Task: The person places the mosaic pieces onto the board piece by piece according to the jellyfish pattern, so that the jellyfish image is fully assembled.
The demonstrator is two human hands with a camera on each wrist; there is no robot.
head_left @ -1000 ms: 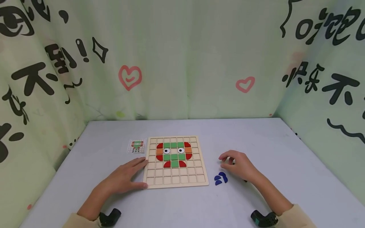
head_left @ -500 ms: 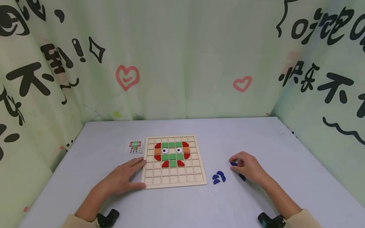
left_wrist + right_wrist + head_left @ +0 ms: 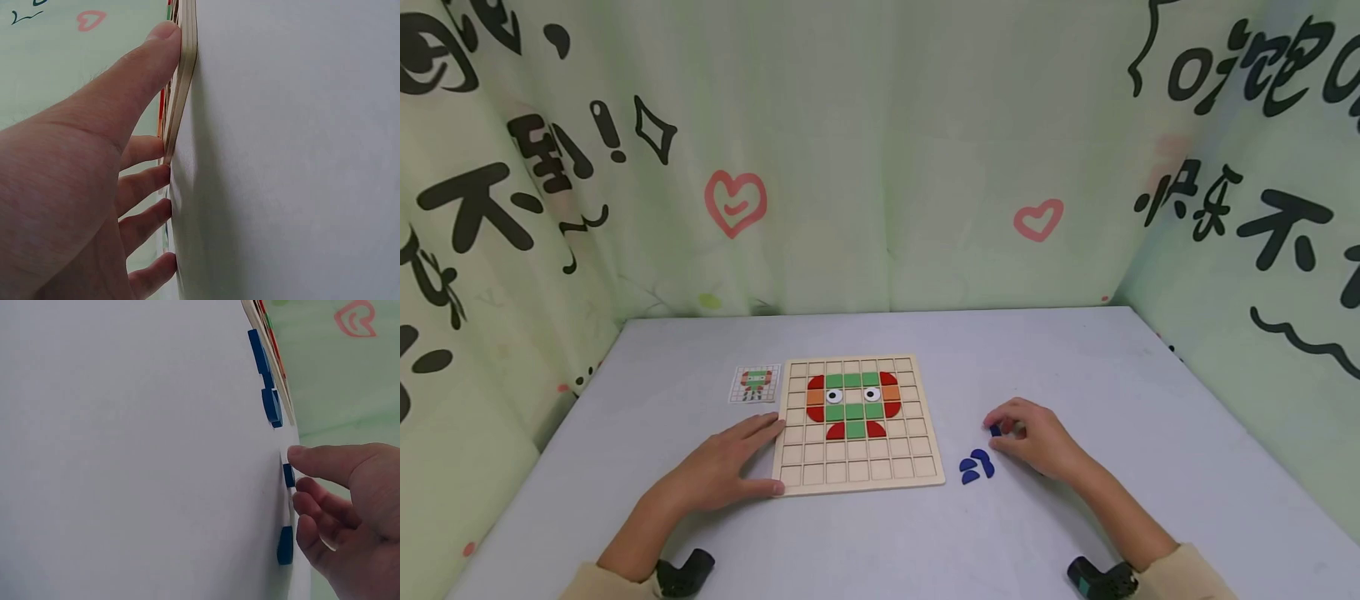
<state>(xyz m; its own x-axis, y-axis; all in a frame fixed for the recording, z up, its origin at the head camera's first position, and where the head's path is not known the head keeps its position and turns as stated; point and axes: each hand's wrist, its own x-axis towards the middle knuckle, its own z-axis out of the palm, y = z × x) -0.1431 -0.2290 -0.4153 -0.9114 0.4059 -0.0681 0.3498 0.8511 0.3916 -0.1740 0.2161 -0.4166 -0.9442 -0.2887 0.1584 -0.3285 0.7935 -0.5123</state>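
Observation:
Pale wooden grid board [image 3: 860, 475] lies flat, bearing green, red and orange tiles and two eye tiles. Along its left edge rests my left hand [image 3: 722, 464], fingers extended and thumb [image 3: 159, 47] against the near left corner. To the right of the board, my right hand [image 3: 1037, 437] pinches a small blue tile [image 3: 996, 431] between thumb and fingers; its exact shape is partly hidden. Another blue tile [image 3: 285, 545] lies on the table under that hand in the right wrist view. Several curved blue tiles [image 3: 971, 477] sit between the board and the right hand.
A small printed card [image 3: 755, 384] with a figure on a grid lies at the board's upper left. The white table [image 3: 880, 550] is enclosed by pale green curtains [image 3: 887, 167] with dark lettering. Each wrist wears a black device [image 3: 685, 573].
My right hand first moved right to a blue tile, then came back left with it in its fingers. The left hand stays at the board's edge. The view shifted slightly.

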